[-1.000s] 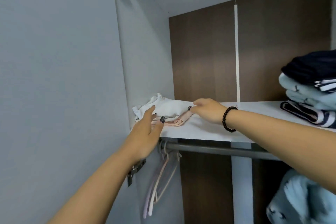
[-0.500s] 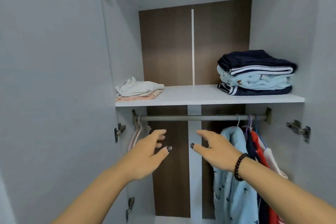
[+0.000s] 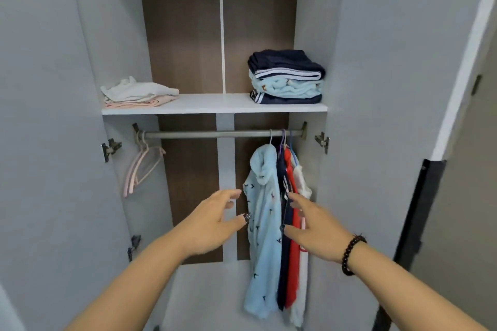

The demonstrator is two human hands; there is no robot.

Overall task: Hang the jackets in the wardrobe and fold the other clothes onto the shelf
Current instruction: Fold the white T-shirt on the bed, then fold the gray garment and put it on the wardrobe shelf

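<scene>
The white shelf (image 3: 215,109) carries a small folded pile, white over pink (image 3: 138,94), at its left end and a taller folded stack of navy and light blue clothes (image 3: 286,76) at its right end. Under it, a light blue patterned jacket (image 3: 263,223) hangs on the rail (image 3: 215,134) with navy, red and white garments (image 3: 291,223) beside it. My left hand (image 3: 215,226) and my right hand (image 3: 313,223) are held out empty in front of the hanging clothes, fingers relaxed and spread.
Empty pink hangers (image 3: 141,166) hang at the rail's left end. Both wardrobe doors stand wide open, the left door (image 3: 48,142) and the right door (image 3: 403,88) flanking my arms. A black strip (image 3: 419,209) runs down beside the right door.
Both hands left the white and pink pile on the shelf and dropped back, empty. The view pulled away and down, now showing the whole wardrobe.
</scene>
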